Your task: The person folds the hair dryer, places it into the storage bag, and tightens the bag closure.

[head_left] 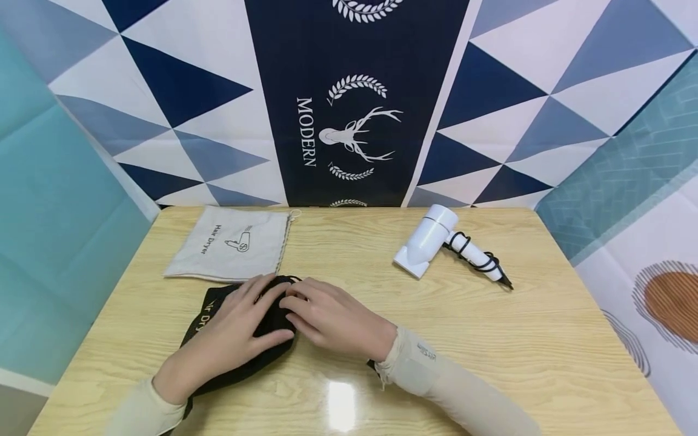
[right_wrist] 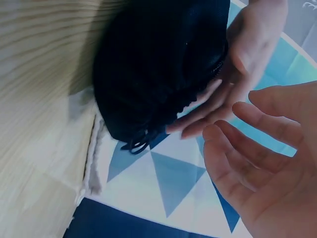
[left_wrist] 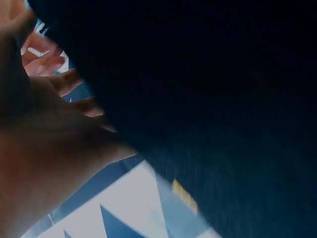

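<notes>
A black drawstring bag [head_left: 274, 320] with gold lettering that starts "ir Dry" lies at the table's left front, bulging with something hidden inside. My left hand [head_left: 234, 327] rests over it, fingers spread and fairly straight. Beside the bag's gathered mouth is my right hand [head_left: 329, 315], its fingers loosely bent. In the right wrist view the right hand [right_wrist: 267, 158] holds nothing and stands apart from the bag [right_wrist: 153, 64], whose cord loop [right_wrist: 138, 143] sticks out of the puckered end. Dark cloth of the bag [left_wrist: 213, 89] fills most of the left wrist view.
A light grey "Hair Dryer" pouch [head_left: 248, 242] lies flat at the back left, just behind the black bag. On the back right, a white hair dryer [head_left: 428, 239] has its black cord wound around the handle [head_left: 474, 254]. Patterned cloth [head_left: 349, 133] rises behind the wooden table [head_left: 518, 357].
</notes>
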Demonstrator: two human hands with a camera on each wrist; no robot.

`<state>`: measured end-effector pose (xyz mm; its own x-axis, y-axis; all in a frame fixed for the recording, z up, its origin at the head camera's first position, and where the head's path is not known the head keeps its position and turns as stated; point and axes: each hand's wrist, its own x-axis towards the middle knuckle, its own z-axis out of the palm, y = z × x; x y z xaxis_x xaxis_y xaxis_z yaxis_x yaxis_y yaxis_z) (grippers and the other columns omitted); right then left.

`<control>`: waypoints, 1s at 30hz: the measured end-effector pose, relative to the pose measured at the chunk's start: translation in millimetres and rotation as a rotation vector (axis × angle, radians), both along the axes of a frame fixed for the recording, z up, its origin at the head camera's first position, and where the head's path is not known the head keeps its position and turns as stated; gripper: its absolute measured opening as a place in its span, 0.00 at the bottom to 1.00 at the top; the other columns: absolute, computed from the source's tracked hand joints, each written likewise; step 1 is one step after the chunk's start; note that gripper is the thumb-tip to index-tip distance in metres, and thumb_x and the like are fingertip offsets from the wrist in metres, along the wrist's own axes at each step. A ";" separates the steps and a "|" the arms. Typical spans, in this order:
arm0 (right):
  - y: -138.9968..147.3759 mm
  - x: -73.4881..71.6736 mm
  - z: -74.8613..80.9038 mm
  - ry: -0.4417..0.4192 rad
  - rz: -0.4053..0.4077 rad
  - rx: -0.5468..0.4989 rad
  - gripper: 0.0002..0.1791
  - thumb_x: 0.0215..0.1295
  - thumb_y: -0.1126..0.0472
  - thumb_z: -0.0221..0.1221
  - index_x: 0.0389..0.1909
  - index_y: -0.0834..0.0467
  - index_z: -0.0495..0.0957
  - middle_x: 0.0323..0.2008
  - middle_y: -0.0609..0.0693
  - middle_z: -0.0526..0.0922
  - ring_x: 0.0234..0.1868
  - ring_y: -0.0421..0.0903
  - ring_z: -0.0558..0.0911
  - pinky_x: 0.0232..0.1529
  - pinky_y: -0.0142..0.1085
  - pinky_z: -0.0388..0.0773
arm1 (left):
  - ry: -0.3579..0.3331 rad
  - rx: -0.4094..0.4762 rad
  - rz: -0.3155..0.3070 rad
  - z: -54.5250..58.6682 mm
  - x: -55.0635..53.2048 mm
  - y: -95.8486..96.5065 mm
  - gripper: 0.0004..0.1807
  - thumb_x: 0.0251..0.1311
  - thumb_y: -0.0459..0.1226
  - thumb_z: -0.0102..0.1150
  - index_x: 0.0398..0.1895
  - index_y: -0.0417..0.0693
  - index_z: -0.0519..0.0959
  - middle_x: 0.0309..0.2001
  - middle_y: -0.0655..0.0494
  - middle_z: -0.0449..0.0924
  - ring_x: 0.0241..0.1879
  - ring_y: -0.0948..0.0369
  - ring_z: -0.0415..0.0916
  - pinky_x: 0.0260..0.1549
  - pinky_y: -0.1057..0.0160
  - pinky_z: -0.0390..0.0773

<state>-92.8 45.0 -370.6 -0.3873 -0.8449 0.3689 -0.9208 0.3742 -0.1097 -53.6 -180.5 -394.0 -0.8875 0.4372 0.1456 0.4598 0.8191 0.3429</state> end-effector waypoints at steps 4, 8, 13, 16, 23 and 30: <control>13.2 4.7 -4.3 -0.027 -0.022 0.014 0.12 0.75 0.56 0.54 0.53 0.54 0.79 0.51 0.48 0.80 0.50 0.41 0.78 0.53 0.33 0.75 | -0.004 -0.058 -0.027 -11.4 -1.4 6.7 0.47 0.57 0.64 0.62 0.76 0.57 0.61 0.75 0.44 0.55 0.72 0.41 0.55 0.60 0.31 0.61; 21.2 6.4 -9.0 -0.104 -0.020 0.010 0.12 0.75 0.57 0.53 0.53 0.54 0.79 0.51 0.48 0.79 0.52 0.41 0.78 0.55 0.33 0.75 | 0.045 -0.086 -0.019 -16.5 0.1 6.6 0.46 0.56 0.62 0.65 0.75 0.57 0.63 0.71 0.42 0.62 0.69 0.43 0.61 0.58 0.33 0.65; 26.3 8.2 -13.8 -0.140 -0.023 0.017 0.13 0.74 0.58 0.54 0.54 0.54 0.79 0.51 0.48 0.79 0.52 0.41 0.78 0.55 0.34 0.76 | 0.065 -0.096 -0.013 -17.6 0.7 5.5 0.40 0.57 0.59 0.66 0.71 0.55 0.68 0.68 0.42 0.66 0.67 0.45 0.64 0.57 0.35 0.67; 27.6 8.8 -15.1 -0.141 -0.024 0.028 0.13 0.74 0.57 0.54 0.54 0.54 0.79 0.51 0.47 0.79 0.52 0.41 0.78 0.55 0.34 0.75 | 0.056 -0.098 -0.015 -17.1 2.5 3.9 0.39 0.57 0.58 0.67 0.69 0.55 0.69 0.68 0.42 0.66 0.67 0.45 0.64 0.57 0.35 0.67; 38.5 3.4 -11.0 -0.143 -0.058 0.016 0.13 0.75 0.56 0.53 0.54 0.54 0.79 0.51 0.49 0.79 0.52 0.41 0.79 0.55 0.34 0.76 | 0.013 -0.084 -0.005 -15.0 7.3 -15.3 0.40 0.54 0.57 0.70 0.69 0.56 0.70 0.67 0.42 0.67 0.66 0.44 0.65 0.57 0.34 0.66; 79.5 -28.4 -2.1 -0.194 -0.224 -0.098 0.13 0.72 0.59 0.57 0.53 0.59 0.80 0.52 0.53 0.82 0.53 0.47 0.81 0.55 0.40 0.78 | -0.063 -0.052 0.032 -16.5 9.3 -42.0 0.40 0.53 0.55 0.71 0.69 0.59 0.69 0.68 0.43 0.66 0.67 0.42 0.63 0.59 0.32 0.63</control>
